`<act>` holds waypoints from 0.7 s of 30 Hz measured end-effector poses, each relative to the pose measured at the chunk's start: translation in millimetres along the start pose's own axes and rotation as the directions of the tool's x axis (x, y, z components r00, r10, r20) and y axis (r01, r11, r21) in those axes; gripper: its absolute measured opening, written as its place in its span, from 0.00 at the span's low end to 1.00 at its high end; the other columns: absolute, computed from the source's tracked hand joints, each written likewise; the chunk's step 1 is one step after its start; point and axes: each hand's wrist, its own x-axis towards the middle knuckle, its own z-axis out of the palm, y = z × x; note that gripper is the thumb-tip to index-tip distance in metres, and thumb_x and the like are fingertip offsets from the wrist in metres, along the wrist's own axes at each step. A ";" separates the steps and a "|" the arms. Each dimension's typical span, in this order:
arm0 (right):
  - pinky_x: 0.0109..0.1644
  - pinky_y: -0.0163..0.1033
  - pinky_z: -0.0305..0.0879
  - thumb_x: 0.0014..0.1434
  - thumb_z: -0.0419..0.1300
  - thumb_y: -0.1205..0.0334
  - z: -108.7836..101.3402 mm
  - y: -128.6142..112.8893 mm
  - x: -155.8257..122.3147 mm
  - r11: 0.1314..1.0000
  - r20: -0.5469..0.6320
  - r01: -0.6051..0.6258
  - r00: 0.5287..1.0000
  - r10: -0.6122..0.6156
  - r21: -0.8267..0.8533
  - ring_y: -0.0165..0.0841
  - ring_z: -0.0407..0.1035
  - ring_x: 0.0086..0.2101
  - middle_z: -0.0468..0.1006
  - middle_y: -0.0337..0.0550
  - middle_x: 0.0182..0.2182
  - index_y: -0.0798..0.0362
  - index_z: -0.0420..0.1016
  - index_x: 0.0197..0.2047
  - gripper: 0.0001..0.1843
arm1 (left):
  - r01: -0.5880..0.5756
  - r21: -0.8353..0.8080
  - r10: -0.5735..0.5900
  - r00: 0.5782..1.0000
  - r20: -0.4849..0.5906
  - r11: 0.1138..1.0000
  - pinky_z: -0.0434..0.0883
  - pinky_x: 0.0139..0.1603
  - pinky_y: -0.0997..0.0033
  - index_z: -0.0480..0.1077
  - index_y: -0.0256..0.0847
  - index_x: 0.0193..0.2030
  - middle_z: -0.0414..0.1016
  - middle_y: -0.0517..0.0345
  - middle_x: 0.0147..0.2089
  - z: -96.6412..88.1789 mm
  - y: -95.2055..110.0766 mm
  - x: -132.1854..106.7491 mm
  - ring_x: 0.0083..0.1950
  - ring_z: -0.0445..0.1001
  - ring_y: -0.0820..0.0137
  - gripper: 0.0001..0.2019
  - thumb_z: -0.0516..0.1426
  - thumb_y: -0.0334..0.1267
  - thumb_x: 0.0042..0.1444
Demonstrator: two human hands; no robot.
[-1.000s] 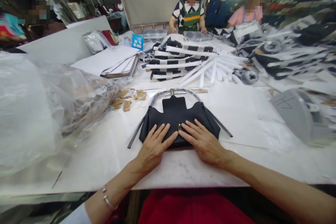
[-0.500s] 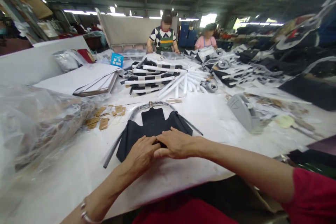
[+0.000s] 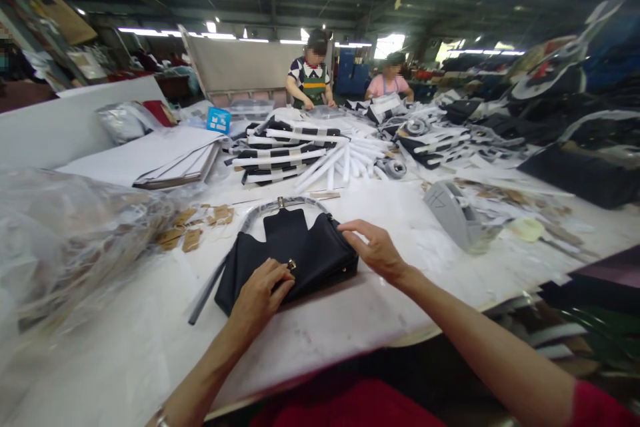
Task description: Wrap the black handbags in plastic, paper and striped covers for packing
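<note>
A black handbag [image 3: 280, 240] lies on the white table in front of me, its flap tab pointing away and its curved handle [image 3: 260, 208] wrapped in clear plastic. My left hand [image 3: 265, 287] rests on the bag's near face with bent, slightly parted fingers, beside a small gold-coloured clasp [image 3: 291, 265]. At the upper right corner of the bag, my right hand [image 3: 373, 247] has its fingertips and thumb on the edge, apparently pinching it. A dark strap end [image 3: 205, 297] sticks out past the bag's left side.
Crumpled clear plastic [image 3: 90, 247] and brown paper tags [image 3: 193, 239] lie to the left. Behind are stacked white sheets [image 3: 145, 150] and a pile of wrapped handles [image 3: 285, 153]. A grey tape dispenser [image 3: 453, 213] stands right. Two people [image 3: 310, 77] work across the table.
My hands, together on the bag's near edge before, have parted. The right moved to the upper right corner; the left stayed near the middle. The clasp and the bag's right base now show.
</note>
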 end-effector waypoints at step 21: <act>0.24 0.38 0.66 0.57 0.58 0.47 -115.8 16.5 7.8 0.746 -0.149 -0.659 0.750 0.644 -0.097 0.35 0.71 0.19 0.79 0.47 0.21 0.54 0.77 0.29 0.19 | -0.006 0.027 0.007 0.999 -0.042 1.000 0.66 0.63 0.57 0.73 0.43 0.35 0.76 0.59 0.37 2.8 6.9 -4.7 0.42 0.75 0.70 0.05 0.57 0.34 0.61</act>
